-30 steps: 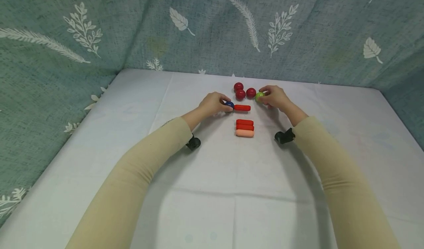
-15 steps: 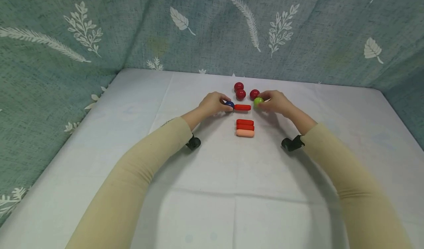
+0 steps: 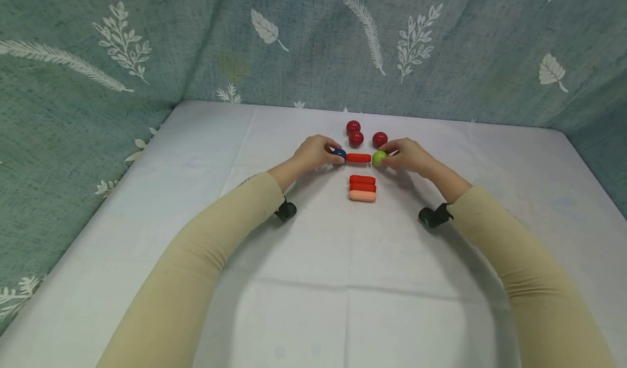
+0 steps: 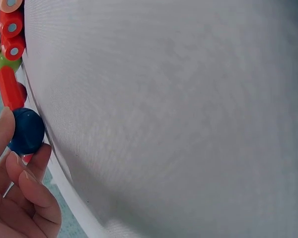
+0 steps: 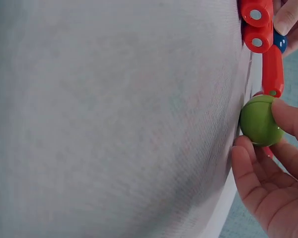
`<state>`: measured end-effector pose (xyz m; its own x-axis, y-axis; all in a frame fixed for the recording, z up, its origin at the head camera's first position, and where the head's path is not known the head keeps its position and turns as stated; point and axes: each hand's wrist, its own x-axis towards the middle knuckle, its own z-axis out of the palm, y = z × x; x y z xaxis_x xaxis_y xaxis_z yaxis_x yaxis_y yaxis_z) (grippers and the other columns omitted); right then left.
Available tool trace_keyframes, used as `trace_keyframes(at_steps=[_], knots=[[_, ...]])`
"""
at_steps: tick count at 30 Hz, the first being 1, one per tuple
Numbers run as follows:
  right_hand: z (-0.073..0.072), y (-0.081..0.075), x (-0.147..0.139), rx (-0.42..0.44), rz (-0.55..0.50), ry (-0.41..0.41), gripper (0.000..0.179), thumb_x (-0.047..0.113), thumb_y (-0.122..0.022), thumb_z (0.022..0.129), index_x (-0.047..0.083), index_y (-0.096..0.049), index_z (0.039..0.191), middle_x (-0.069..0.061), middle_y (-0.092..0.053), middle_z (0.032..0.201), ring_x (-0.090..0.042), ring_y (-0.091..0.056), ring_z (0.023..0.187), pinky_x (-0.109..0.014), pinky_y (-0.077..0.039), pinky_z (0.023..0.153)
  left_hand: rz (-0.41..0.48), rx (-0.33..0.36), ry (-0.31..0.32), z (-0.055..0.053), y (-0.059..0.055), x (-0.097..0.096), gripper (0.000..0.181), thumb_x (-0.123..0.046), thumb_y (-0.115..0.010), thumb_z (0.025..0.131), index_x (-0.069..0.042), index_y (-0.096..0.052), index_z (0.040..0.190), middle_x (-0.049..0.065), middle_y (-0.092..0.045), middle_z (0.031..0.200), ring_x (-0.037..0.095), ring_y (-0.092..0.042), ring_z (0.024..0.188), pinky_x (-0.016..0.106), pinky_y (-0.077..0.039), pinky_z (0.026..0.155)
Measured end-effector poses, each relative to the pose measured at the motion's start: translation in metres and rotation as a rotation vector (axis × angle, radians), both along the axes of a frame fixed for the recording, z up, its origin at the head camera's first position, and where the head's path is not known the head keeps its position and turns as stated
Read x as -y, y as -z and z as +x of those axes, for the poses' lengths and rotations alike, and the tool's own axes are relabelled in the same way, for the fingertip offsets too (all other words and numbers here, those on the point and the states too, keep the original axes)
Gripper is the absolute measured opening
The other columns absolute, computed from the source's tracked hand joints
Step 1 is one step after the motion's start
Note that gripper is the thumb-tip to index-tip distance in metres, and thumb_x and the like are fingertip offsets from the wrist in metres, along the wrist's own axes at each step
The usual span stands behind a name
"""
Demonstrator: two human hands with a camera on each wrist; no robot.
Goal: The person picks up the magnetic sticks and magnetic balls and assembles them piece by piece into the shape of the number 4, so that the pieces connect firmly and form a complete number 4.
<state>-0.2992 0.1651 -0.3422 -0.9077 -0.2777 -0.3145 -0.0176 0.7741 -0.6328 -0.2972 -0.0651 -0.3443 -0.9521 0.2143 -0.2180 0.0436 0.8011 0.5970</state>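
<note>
My left hand (image 3: pixel 313 153) pinches a blue ball (image 4: pixel 27 131) between thumb and fingers, at the far middle of the table. A short red rod (image 3: pixel 359 158) extends rightward from that ball, its near end against it. Opposite, my right hand (image 3: pixel 410 156) holds a green ball (image 5: pixel 260 120) by thumb and fingertips. The green ball sits right at the rod's other end, with a sliver between them in the head view. Blue ball, rod and green ball form one line.
Behind the hands lie two red balls (image 3: pixel 356 139) together and another red ball (image 3: pixel 379 139) near my right fingers. Nearer me, two red rods (image 3: pixel 362 180) and a peach rod (image 3: pixel 362 196) lie side by side; round metal discs show in their ends. A patterned curtain (image 3: pixel 303 47) backs the table.
My right hand has brought the green ball toward me and slightly left, away from the red balls to the rod's end. One red ball has shifted right. My left hand has stayed put.
</note>
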Motion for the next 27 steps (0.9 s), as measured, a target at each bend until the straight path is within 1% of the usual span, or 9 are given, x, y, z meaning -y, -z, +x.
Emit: trace_keyframes(at_steps=[8,15,21,27], knots=[[-0.0009,0.0015,0.0021,-0.004,-0.020,-0.011,0.039,0.018,-0.059,0.089,0.004,-0.052,0.126,-0.016,-0.051,0.122,-0.029,-0.046,0.103,-0.033,-0.043,0.083,0.002,0.011,0.004,0.0018,-0.0030,-0.0003,0.043,-0.031,-0.067,0.084,-0.016,-0.058,0.123,0.005,-0.059,0.107,0.016,-0.053,0.083,0.025,-0.045,0.065],[-0.0017,0.0029,0.0008,-0.008,-0.023,-0.011,0.039,0.017,-0.059,0.089,0.004,-0.052,0.126,-0.016,-0.052,0.121,-0.028,-0.047,0.101,-0.031,-0.044,0.081,0.000,0.015,-0.001,0.0012,-0.0031,-0.0018,0.043,-0.031,-0.067,0.084,-0.016,-0.058,0.123,0.005,-0.059,0.108,0.016,-0.052,0.084,0.024,-0.044,0.064],[-0.0018,0.0030,0.0017,0.008,-0.025,-0.005,0.040,0.018,-0.058,0.089,0.004,-0.051,0.127,-0.017,-0.050,0.121,-0.029,-0.046,0.103,-0.032,-0.044,0.082,-0.045,-0.011,0.017,-0.0012,-0.0018,-0.0027,0.045,-0.033,-0.065,0.085,-0.018,-0.056,0.126,0.004,-0.059,0.109,0.016,-0.053,0.084,0.026,-0.043,0.064],[0.0004,0.0014,0.0061,0.030,-0.039,0.004,0.041,0.019,-0.059,0.089,0.005,-0.050,0.127,-0.016,-0.050,0.120,-0.028,-0.047,0.102,-0.035,-0.044,0.086,-0.092,-0.035,-0.009,-0.0072,-0.0009,-0.0007,0.049,-0.037,-0.063,0.085,-0.022,-0.051,0.131,0.004,-0.059,0.113,0.016,-0.054,0.091,0.029,-0.043,0.068]])
